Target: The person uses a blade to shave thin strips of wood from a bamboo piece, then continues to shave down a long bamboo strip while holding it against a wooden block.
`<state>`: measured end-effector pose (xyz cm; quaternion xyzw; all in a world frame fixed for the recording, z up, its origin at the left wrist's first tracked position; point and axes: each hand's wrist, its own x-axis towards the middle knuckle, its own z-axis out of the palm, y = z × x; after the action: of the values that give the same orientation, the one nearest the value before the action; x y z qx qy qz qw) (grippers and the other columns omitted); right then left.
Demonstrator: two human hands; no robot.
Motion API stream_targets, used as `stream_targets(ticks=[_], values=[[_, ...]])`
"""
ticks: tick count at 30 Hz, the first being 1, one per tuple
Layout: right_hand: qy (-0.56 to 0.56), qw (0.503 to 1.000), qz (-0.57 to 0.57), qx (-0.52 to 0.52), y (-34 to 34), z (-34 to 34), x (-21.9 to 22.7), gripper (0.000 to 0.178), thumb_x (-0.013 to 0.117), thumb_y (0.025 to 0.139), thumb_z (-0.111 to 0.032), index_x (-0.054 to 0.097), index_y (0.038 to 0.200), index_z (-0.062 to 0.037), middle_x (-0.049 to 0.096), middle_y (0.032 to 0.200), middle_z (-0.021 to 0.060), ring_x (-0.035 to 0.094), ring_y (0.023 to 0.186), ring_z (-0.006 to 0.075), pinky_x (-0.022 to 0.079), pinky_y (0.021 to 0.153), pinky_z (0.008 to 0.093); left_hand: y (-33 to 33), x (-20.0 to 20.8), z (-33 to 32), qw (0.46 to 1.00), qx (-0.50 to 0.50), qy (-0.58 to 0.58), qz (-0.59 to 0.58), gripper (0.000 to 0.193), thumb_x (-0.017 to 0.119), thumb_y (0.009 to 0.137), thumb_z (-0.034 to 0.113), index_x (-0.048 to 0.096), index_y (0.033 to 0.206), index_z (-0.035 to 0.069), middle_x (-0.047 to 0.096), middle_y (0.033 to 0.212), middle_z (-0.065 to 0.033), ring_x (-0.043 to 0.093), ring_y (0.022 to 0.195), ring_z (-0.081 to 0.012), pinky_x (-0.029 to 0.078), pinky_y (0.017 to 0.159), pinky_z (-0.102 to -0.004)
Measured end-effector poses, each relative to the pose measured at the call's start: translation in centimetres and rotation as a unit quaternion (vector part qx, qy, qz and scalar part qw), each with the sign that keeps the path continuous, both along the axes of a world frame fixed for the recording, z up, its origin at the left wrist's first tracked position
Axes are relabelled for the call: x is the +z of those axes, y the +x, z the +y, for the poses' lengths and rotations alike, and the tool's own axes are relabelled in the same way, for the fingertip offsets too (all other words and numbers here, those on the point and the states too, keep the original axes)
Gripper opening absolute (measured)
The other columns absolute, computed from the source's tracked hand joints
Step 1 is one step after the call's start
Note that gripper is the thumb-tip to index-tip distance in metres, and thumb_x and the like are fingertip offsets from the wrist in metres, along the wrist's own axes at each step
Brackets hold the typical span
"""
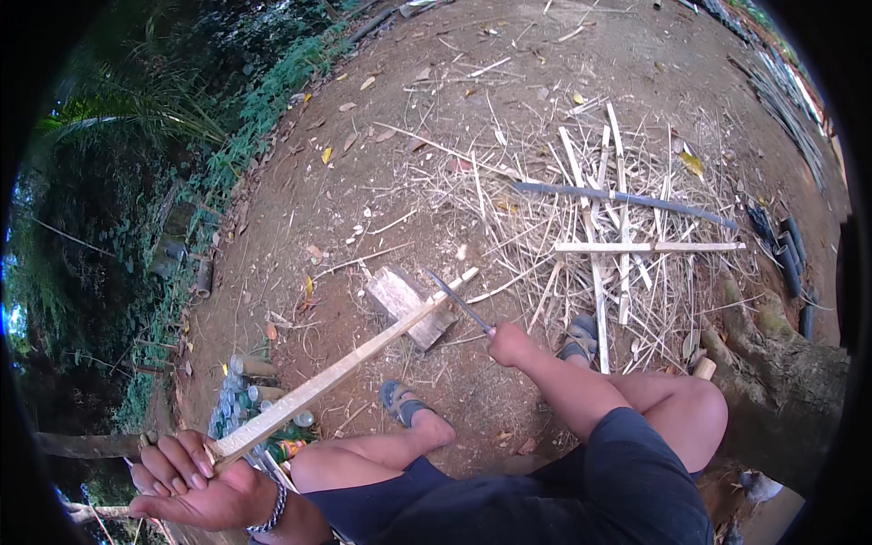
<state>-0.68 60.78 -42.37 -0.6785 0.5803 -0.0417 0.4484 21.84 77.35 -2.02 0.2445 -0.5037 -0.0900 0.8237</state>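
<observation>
My left hand, with a chain bracelet at its wrist, grips the near end of a long pale split-bamboo strip. The strip slants up to the right, its far end above a squared wooden block on the ground. My right hand is closed round the handle of a knife. The thin dark blade crosses the strip close to its far end; whether it cuts into the strip I cannot tell. The handle is mostly hidden in my fist.
Beyond my right foot, several pale strips and a long grey-blue strip lie over scattered shavings. A tree trunk stands at the right. Glass bottles are by my left knee. Green plants border the dirt on the left.
</observation>
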Motion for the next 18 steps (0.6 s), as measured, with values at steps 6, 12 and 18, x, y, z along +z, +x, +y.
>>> stream_targets(ticks=[6,12,18], values=[[-0.006,0.993,-0.109,0.049,4.0,1.8,4.6,0.03,0.067,0.086,-0.024,0.063,0.108,-0.0038,0.069,0.099,0.0189,0.068,0.092,0.0355,0.053,0.083,0.0468,4.6,0.5,-1.1,0.998,0.038,0.042,0.013,0.048,0.049,0.101,0.044,0.036,0.065,0.015,0.031,0.058,0.003,0.03,0.049,-0.0086,0.029,0.046,-0.0225],[0.067,0.997,0.039,-0.028,-0.1,-1.9,-9.4,0.033,0.06,0.088,-0.02,0.064,0.116,-0.0035,0.07,0.099,0.0204,0.068,0.095,0.0353,0.054,0.085,0.0446,9.1,0.6,-1.2,0.997,-0.018,0.073,0.02,0.054,0.039,0.103,0.048,0.037,0.062,0.014,0.035,0.056,0.0008,0.033,0.049,-0.0096,0.033,0.047,-0.0217],[0.1,0.988,0.116,-0.024,-1.4,-3.7,-16.2,0.029,0.058,0.088,-0.018,0.066,0.111,-0.003,0.069,0.103,0.0224,0.067,0.097,0.0379,0.053,0.084,0.0455,9.5,1.8,-2.1,0.996,-0.037,0.075,0.015,0.05,0.044,0.102,0.043,0.038,0.063,0.013,0.034,0.057,0.0005,0.033,0.05,-0.0099,0.032,0.046,-0.0218]])
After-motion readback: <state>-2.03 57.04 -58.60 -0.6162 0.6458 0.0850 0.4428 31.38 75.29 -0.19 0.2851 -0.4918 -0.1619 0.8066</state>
